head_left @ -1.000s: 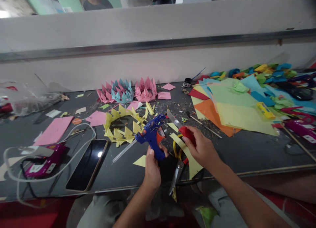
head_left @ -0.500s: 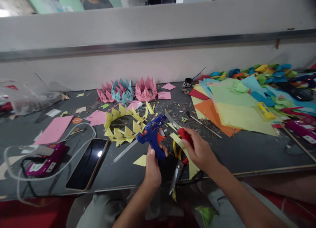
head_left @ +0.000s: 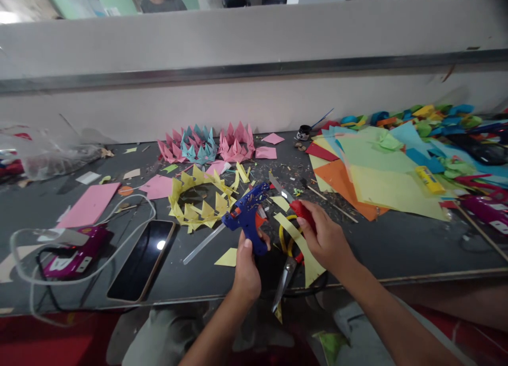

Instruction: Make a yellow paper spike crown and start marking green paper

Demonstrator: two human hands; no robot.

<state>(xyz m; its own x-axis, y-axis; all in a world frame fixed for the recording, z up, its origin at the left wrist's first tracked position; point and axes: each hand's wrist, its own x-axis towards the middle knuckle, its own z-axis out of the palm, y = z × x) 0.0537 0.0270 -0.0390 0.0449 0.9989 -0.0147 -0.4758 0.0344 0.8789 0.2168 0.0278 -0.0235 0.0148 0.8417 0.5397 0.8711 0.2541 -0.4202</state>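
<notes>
Pale grey, one wall [head_left: 238, 43] runs behind one dark grey table [head_left: 182, 281]. Several coloured sheets [head_left: 389, 181] overlap on the table's right, behind which lies a heap of curled paper pieces [head_left: 426, 115], too jumbled to count. Four folded-paper crowns are visible: one yellow crown [head_left: 208, 211] lies nearest the hands, while one blue crown [head_left: 199, 150] sits between two pink crowns [head_left: 238, 146] near the wall.

Two hands are over the table. The left hand [head_left: 248, 265] is clamped round the handle of one blue glue gun [head_left: 249, 210], held just right of the yellow crown, with one clear glue stick [head_left: 202, 245] jutting from its back. The right hand [head_left: 327, 241] is closed on the red handle of one knife [head_left: 299, 210]; its blade points up beside the gun's front, but whether they touch I cannot tell.

One phone [head_left: 142, 261] lies face up, left of the hands. Two magenta power strips [head_left: 77, 255] show, one at each side. One pair of scissors [head_left: 288, 273] lies between the hands, blades past the table edge, with one curved yellow strip [head_left: 304, 244] partly over its rings. One yellow tube [head_left: 429, 180] rests on the sheets. Smallest, one black jar [head_left: 304, 133] stands near the wall, holding one thin brush [head_left: 323, 118].
</notes>
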